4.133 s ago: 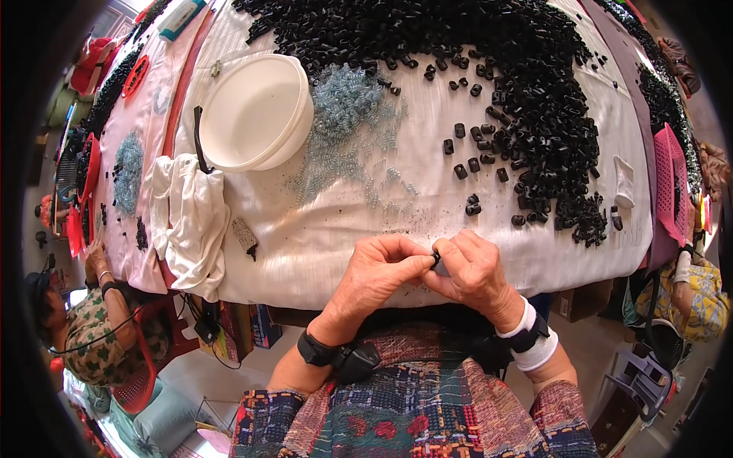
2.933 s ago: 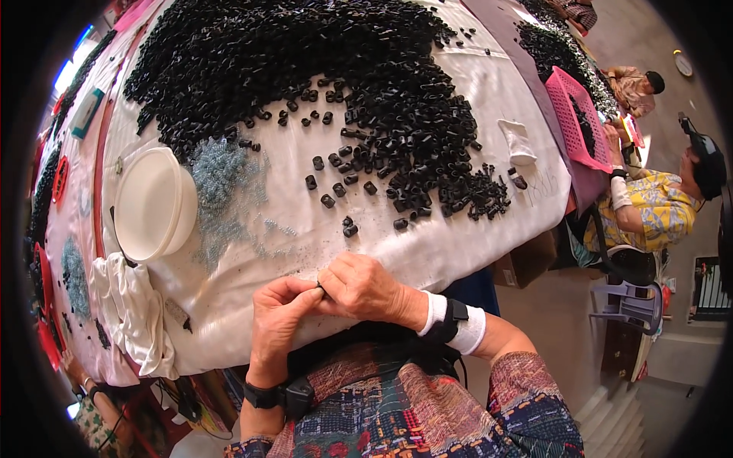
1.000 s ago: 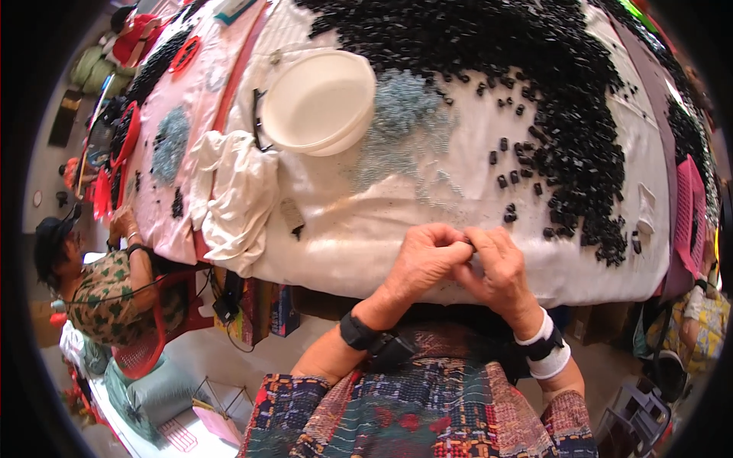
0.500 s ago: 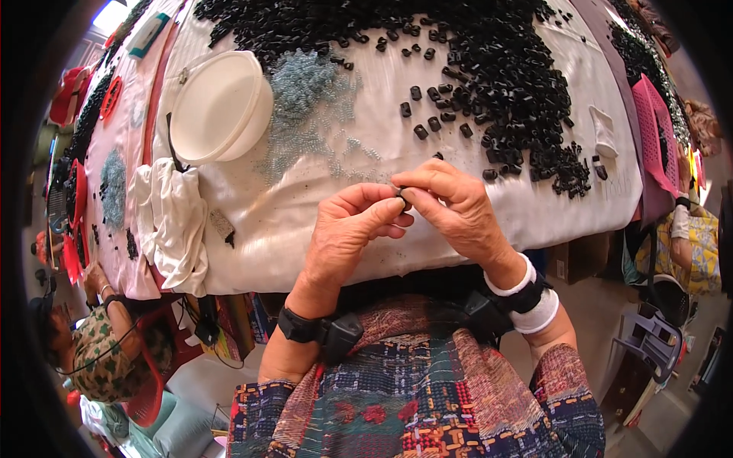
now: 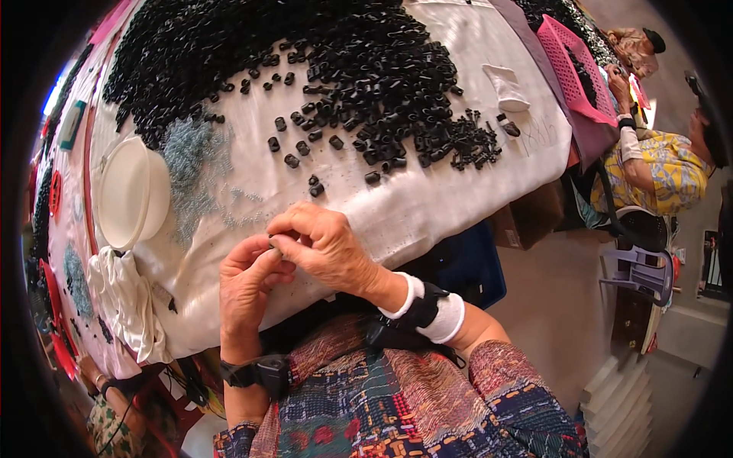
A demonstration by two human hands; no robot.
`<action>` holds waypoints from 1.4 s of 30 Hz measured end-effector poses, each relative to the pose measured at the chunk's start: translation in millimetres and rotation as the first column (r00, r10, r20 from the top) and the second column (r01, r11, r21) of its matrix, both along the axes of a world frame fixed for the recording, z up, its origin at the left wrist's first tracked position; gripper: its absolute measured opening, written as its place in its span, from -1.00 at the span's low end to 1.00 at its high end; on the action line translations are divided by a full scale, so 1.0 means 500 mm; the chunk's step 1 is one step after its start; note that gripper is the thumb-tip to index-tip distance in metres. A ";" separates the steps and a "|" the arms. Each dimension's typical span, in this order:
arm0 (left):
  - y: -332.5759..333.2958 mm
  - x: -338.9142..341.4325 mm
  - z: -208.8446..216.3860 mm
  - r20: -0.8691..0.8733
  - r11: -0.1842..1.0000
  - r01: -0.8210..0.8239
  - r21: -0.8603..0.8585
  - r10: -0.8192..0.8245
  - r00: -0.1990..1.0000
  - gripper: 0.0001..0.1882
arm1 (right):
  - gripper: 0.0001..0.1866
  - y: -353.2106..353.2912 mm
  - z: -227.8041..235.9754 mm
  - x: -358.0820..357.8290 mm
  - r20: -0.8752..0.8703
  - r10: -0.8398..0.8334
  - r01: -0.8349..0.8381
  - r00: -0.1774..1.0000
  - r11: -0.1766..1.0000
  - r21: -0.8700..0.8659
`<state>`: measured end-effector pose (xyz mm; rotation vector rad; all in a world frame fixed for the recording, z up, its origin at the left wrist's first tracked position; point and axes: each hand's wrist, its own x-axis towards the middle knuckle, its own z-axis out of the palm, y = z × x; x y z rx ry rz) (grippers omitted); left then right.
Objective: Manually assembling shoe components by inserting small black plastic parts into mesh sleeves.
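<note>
Over the near edge of the white-covered table, my left hand (image 5: 246, 284) and my right hand (image 5: 327, 248) meet fingertip to fingertip. Both are closed in a pinch around a small dark piece (image 5: 272, 243), mostly covered by the fingers, so its kind cannot be made out. Just beyond them lie a few loose black cylindrical plastic parts (image 5: 292, 161). Farther off spreads a big heap of such black parts (image 5: 374, 91). A pile of tiny pale-blue rings or beads (image 5: 187, 153) lies to the left of the loose parts.
At left stand a white plastic bowl (image 5: 156, 195) and a crumpled white cloth (image 5: 126, 305). A small white pouch (image 5: 505, 88) and a heap of small black pieces (image 5: 477, 141) lie at right. Beyond is a pink basket (image 5: 561, 57). Another person in yellow (image 5: 664, 172) sits at far right.
The view has swung to the right, so table and hands appear farther left and more of the right side shows. Both hands keep their pinch, with fingers slightly shifted.
</note>
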<state>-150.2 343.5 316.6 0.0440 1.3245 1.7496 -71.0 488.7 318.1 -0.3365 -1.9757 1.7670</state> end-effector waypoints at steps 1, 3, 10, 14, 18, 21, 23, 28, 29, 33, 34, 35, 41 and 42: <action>-0.001 0.001 -0.001 -0.005 1.000 0.000 -0.014 0.000 1.000 -0.82 | -0.93 0.000 -0.001 0.001 0.000 -0.007 0.007 1.000 1.000 0.000; 0.002 0.004 -0.002 0.001 1.000 -0.003 -0.019 0.003 1.000 -0.82 | -0.93 -0.001 -0.003 0.005 -0.061 -0.037 0.039 0.997 0.999 0.029; 0.017 0.016 0.013 -0.084 1.000 -0.006 -0.029 0.003 0.997 -0.81 | -0.91 0.023 -0.001 0.020 0.018 0.080 -0.076 0.997 0.984 -0.161; 0.045 0.011 0.027 -0.121 0.999 0.038 -0.014 -0.039 0.992 -0.81 | -0.89 0.069 0.019 0.016 0.016 0.144 -0.139 0.989 0.976 -0.166; 0.049 0.013 0.038 -0.127 0.999 0.026 0.023 -0.023 0.992 -0.82 | -0.86 0.123 0.074 0.026 0.078 0.143 -0.133 0.987 0.984 -0.122; 0.048 0.010 0.022 -0.095 0.998 0.017 0.061 -0.011 0.995 -0.83 | -0.86 0.146 0.081 0.035 0.109 0.101 -0.086 0.989 0.987 -0.136; 0.036 0.007 0.017 -0.055 0.996 -0.004 0.089 0.009 0.998 -0.82 | -0.85 0.151 0.090 0.040 0.122 0.082 -0.069 0.989 0.992 -0.107; 0.018 0.023 0.003 -0.005 1.000 -0.026 0.011 0.026 1.000 -0.82 | -0.89 0.129 0.070 0.060 0.197 0.035 -0.012 0.980 0.993 -0.121; 0.019 0.025 0.000 -0.003 1.000 -0.017 -0.001 0.017 1.000 -0.81 | -0.88 0.118 0.067 0.062 0.232 0.053 -0.018 0.971 0.988 -0.151; 0.016 0.030 0.004 0.009 1.000 -0.014 0.021 0.014 1.000 -0.79 | -0.85 0.064 0.042 0.060 0.179 0.082 -0.038 0.980 0.971 -0.236; 0.015 0.031 0.005 0.003 0.999 0.001 0.040 -0.002 1.000 -0.79 | -0.85 0.054 0.038 0.056 0.174 0.074 -0.039 0.982 0.979 -0.200; 0.014 0.032 0.005 -0.002 0.998 0.018 0.058 -0.018 1.000 -0.79 | -0.85 0.046 0.036 0.051 0.169 0.094 -0.058 0.981 0.977 -0.203; 0.008 0.024 0.008 -0.015 0.997 -0.002 0.078 0.003 1.000 -0.78 | -0.83 0.021 0.023 0.029 0.043 0.024 -0.030 0.999 0.990 0.136; 0.009 0.023 0.009 -0.019 0.998 -0.007 0.066 0.008 1.000 -0.78 | -0.83 0.020 0.021 0.027 0.046 0.031 -0.037 0.998 0.990 0.136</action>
